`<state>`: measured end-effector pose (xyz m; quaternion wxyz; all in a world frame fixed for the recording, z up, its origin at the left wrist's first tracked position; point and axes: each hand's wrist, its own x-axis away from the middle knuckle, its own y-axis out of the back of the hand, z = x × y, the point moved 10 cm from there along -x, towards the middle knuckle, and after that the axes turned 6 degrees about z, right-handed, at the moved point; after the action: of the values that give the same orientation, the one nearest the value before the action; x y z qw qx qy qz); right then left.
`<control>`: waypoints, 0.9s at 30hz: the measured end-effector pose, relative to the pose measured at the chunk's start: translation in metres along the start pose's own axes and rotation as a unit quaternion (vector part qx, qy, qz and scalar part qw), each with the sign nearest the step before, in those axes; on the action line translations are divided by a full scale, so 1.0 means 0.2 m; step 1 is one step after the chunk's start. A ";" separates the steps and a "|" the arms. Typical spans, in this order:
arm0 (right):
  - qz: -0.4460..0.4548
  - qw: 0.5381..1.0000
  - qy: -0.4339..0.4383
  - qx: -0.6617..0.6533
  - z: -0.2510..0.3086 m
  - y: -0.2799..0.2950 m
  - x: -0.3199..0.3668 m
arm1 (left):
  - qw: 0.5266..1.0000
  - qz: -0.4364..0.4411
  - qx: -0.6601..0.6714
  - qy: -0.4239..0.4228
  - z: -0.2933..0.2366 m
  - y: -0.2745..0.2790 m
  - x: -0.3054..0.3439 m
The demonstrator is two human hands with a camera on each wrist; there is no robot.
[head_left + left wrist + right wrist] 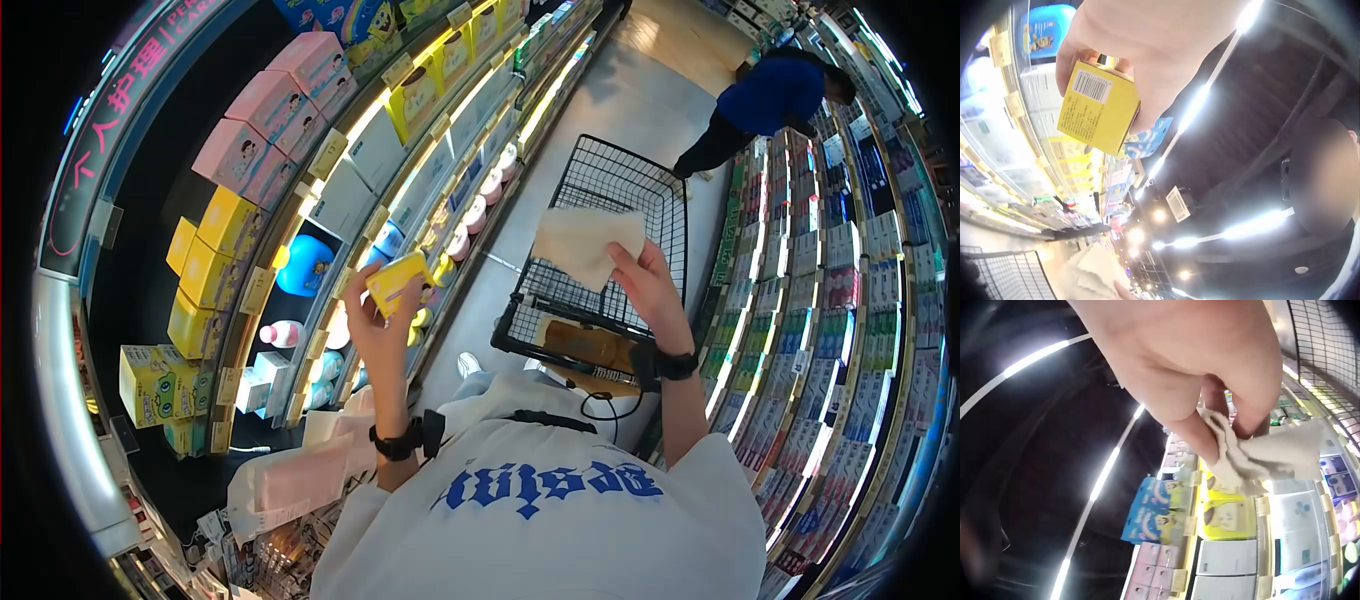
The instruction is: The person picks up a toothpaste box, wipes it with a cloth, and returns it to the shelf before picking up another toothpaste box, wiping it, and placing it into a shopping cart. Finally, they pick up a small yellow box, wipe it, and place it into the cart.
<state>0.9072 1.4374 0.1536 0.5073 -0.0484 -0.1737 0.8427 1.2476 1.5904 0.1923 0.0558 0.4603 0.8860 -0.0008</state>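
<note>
My left hand point(383, 318) grips a small yellow box point(399, 283) in front of the left shelves; in the left wrist view the yellow box point(1099, 106) shows a barcode, with the fingers of the left hand point(1141, 50) round it. A whitish folded cloth or tissue point(588, 243) is pinched between thumb and fingers of my right hand point(650, 295), above the cart. Seen from the right wrist, the whitish cloth point(1266, 453) hangs crumpled from the fingertips of the right hand point(1197, 369).
A black wire cart point(620, 180) stands ahead in the aisle, a brown item point(585, 343) at its near end. Yellow boxes point(207, 270) and pink boxes point(243, 145) line the left shelves. Packed shelves point(800, 350) run along the right, where a person in blue point(770, 92) bends.
</note>
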 end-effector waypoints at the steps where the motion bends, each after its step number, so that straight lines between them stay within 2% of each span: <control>1: -0.003 1.000 0.018 -0.011 0.02 -0.03 0.05 | 1.000 0.004 0.001 0.003 0.00 -0.04 -0.01; 4: -0.050 0.999 -0.003 0.001 -0.11 0.02 0.14 | 0.998 0.056 -0.012 -0.009 0.01 -0.17 -0.04; 7: -0.023 0.997 0.034 -0.071 -0.08 -0.12 0.20 | 0.995 0.094 0.039 0.008 0.00 -0.29 -0.04; 9: 0.001 0.999 0.021 -0.036 -0.09 -0.11 0.22 | 0.994 0.104 0.043 0.010 -0.02 -0.34 -0.03; 11: -0.006 0.994 0.039 0.099 -0.06 -0.11 0.23 | 0.993 0.110 0.010 -0.035 -0.06 -0.37 -0.03; 12: -0.002 0.995 0.039 0.093 -0.05 -0.13 0.23 | 0.993 0.115 -0.017 -0.030 -0.07 -0.38 -0.03; 13: -0.010 0.999 0.024 0.024 -0.05 -0.13 0.23 | 0.993 0.111 -0.023 -0.030 -0.08 -0.39 -0.03; 14: -0.016 0.999 0.009 -0.044 -0.05 -0.14 0.23 | 0.993 0.121 -0.002 -0.015 -0.06 -0.40 -0.04; 15: -0.010 0.999 0.008 -0.048 -0.04 -0.16 0.25 | 0.991 0.132 0.019 -0.002 -0.05 -0.42 -0.03; 17: -0.080 0.980 0.078 0.167 0.08 -0.14 0.33 | 0.991 0.132 0.015 -0.015 -0.09 -0.42 -0.03; 18: -0.091 0.994 0.027 -0.057 0.07 -0.17 0.30 | 0.990 0.137 0.024 -0.027 -0.11 -0.43 -0.02; 23: -0.082 0.996 0.016 -0.032 0.02 -0.15 0.20 | 0.989 0.128 -0.012 -0.069 -0.21 -0.39 0.01; 26: -0.089 0.995 0.054 0.010 0.05 -0.20 0.16 | 0.988 0.142 0.004 -0.069 -0.19 -0.39 0.02; 27: -0.054 0.995 0.077 0.017 0.07 -0.27 0.14 | 0.985 0.154 0.019 -0.074 -0.19 -0.40 0.03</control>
<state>0.9358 1.4807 0.1883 0.5646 -0.0947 -0.1223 0.8107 1.1751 1.5503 0.2264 0.1119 0.5906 0.7980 -0.0434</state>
